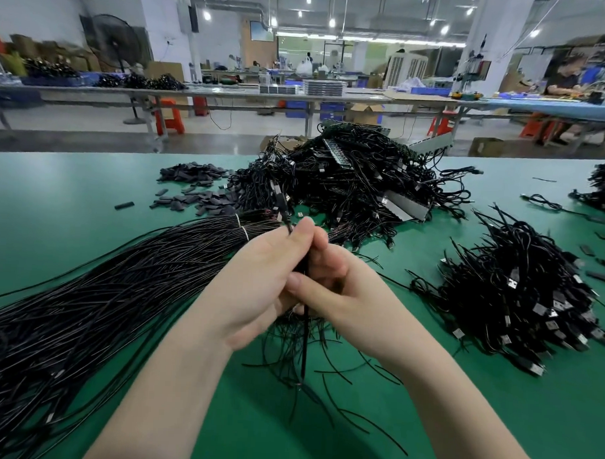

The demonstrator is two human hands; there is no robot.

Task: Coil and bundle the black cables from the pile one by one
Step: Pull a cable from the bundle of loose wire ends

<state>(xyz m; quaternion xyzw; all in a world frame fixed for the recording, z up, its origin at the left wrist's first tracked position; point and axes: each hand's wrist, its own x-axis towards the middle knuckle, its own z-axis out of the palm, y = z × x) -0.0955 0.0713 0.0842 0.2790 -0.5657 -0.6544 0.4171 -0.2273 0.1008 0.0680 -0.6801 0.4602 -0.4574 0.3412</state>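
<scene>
Both hands meet over the green table [72, 193], holding one black cable [304, 346] upright between them. My left hand [265, 279] pinches its upper part near the plug end [284, 211]. My right hand [330, 285] grips the same cable just below, fingers curled round it. The cable's tail hangs down to the table between my forearms. A long sheaf of straight black cables [120, 291], tied with white bands, lies at the left. A big tangled pile of cables [350, 183] sits behind my hands.
A heap of bundled cables with USB plugs [518, 302] lies at the right, another heap [604, 188] at the far right edge. Small black sleeves [196, 188] are scattered at the back left. Loose cable ends [337, 364] lie under my hands. Workbenches stand beyond.
</scene>
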